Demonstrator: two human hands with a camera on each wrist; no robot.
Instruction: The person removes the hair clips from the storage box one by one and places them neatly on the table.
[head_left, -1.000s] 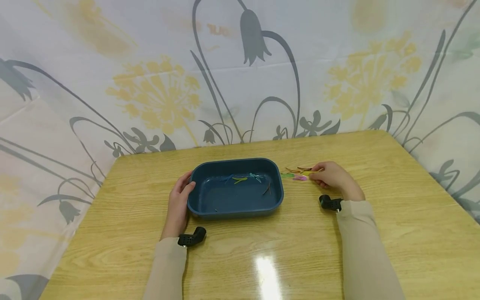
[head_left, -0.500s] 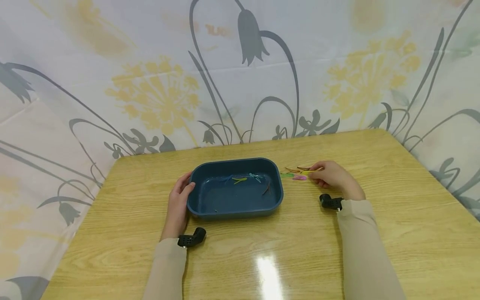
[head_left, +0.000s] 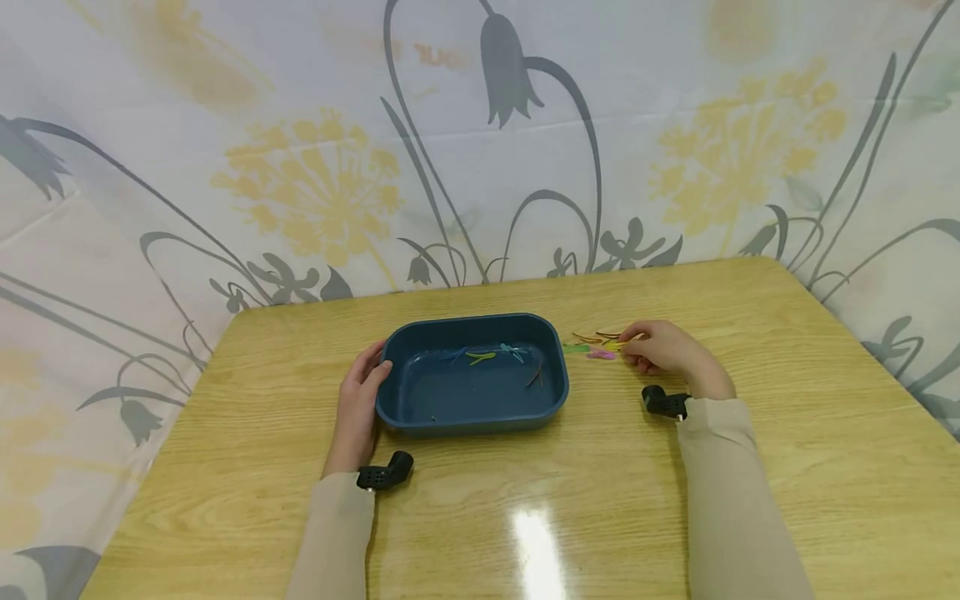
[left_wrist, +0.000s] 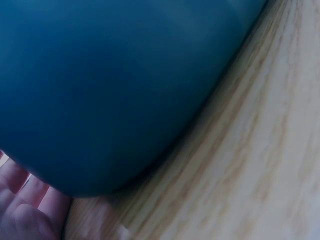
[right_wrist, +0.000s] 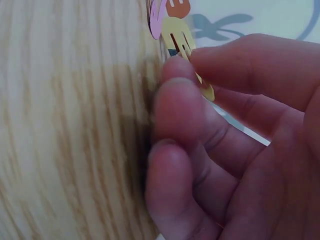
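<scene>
A pale cloth (head_left: 442, 167) printed with grey bellflowers and yellow blooms fills the upper half of the frame in front of you. Below it, a wooden table (head_left: 450, 525) spans the lower half. A dark blue tray (head_left: 472, 396) sits on the table at the centre of the frame.

Your beige sleeves (head_left: 738, 500) rise from the bottom edge. Your left hand (head_left: 360, 400) grips the tray's left end, thumb over the rim, other fingers along the outer wall. Your right hand (head_left: 667, 354), right of centre, has thumb and forefinger pinched together on a yellow clip (right_wrist: 206, 90). A black wrist camera (head_left: 665, 402) is worn on each wrist.

Smallest are the hair clips. In the tray, a blue clip (head_left: 455, 354), a lime clip (head_left: 481, 357) and a light blue clip (head_left: 512, 352) lie towards the far side; a brown clip (head_left: 535, 376) lies near the right end. On the table, between tray and right hand, are a green clip (head_left: 577, 348), a pink clip (head_left: 602, 355), an orange clip (head_left: 588, 338) and a dark clip (head_left: 608, 335). Whether the yellow at your fingertips is one clip or two overlapping is hard to tell.
</scene>
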